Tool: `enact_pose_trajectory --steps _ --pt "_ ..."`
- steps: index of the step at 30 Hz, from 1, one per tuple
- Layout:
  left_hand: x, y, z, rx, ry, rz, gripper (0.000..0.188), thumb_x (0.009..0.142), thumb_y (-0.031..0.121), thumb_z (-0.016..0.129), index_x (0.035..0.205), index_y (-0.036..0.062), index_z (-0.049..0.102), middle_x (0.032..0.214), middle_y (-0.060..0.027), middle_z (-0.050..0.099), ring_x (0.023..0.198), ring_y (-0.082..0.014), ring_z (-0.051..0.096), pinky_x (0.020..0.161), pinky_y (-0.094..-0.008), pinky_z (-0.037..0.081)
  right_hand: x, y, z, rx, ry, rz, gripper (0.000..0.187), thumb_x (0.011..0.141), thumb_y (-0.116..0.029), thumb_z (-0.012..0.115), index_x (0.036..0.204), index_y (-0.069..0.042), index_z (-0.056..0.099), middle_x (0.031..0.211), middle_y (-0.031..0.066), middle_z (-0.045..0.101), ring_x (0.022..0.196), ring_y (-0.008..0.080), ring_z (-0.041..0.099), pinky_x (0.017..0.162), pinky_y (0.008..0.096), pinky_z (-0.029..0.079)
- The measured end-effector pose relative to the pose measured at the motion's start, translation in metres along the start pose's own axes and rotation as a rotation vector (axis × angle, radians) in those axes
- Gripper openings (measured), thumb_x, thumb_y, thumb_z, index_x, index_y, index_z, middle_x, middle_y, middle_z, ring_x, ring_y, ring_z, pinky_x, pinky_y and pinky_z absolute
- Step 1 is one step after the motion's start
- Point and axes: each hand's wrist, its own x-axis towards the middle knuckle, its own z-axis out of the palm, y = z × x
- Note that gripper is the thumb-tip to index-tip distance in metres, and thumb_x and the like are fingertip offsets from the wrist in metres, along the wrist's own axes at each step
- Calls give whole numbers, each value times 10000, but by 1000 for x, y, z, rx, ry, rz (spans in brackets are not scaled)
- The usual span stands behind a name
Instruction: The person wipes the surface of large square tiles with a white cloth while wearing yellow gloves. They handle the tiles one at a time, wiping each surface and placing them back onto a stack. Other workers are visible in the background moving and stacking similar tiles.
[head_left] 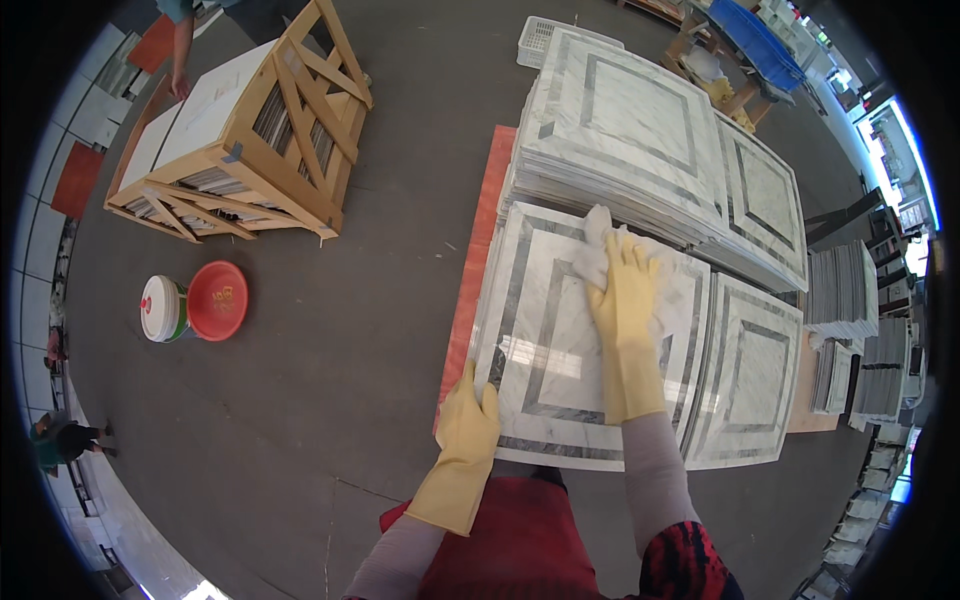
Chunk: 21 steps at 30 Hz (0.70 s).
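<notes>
My right hand, in a pale yellow rubber glove, presses a crumpled white cloth against the upper part of a glossy marble tile. Grey bands form a rectangular frame on this white tile, and light glints off its surface. At the tile's near left edge is my left hand, gloved the same way. Its thumb lies over the edge and its fingers run along the outer side, partly hidden. A narrower framed tile lies on the right, beside the one under the cloth.
Beyond stands a taller stack of framed tiles. A wooden crate of slabs is at the far left, with another person's hand on it. A red basin and white bucket sit on the floor. More slabs stand right.
</notes>
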Motion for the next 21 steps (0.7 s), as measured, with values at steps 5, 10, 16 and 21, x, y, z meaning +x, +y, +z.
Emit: enact_pose_trajectory --steps 5,10,16,21 --pt "1 -21 7 -441 -37 -8 620 1162 424 494 1631 21 545 1535 -272 654 1406 -413 638 1180 -505 506 -142 -118 -35 91 -325 -114 910 766 -178 896 1607 -173 547 1638 212 494 1556 470 410 1326 660 258" --pt "-3 -50 -22 -1504 -237 -291 640 1242 493 341 1721 72 408 1732 -184 472 1564 -329 504 1310 -480 424 -220 -181 -25 173 -366 -181 856 800 -192 871 1603 -223 577 1692 211 446 1579 530 365 1299 759 226" --pt "-24 -45 -29 -1188 -36 -211 620 1246 398 361 1726 4 374 1754 -195 454 1615 -336 449 1332 -476 388 -106 -161 -12 113 -230 -195 776 866 -277 844 1604 -228 612 1690 190 455 1565 509 384 1314 719 229" --pt "-14 -24 -7 -285 29 138 536 1205 279 440 1632 -34 523 1553 -259 643 1453 -397 604 1231 -475 465 12 -122 14 97 -77 -186 701 916 -332 805 1586 -222 634 1653 167 523 1537 485 433 1324 692 229"
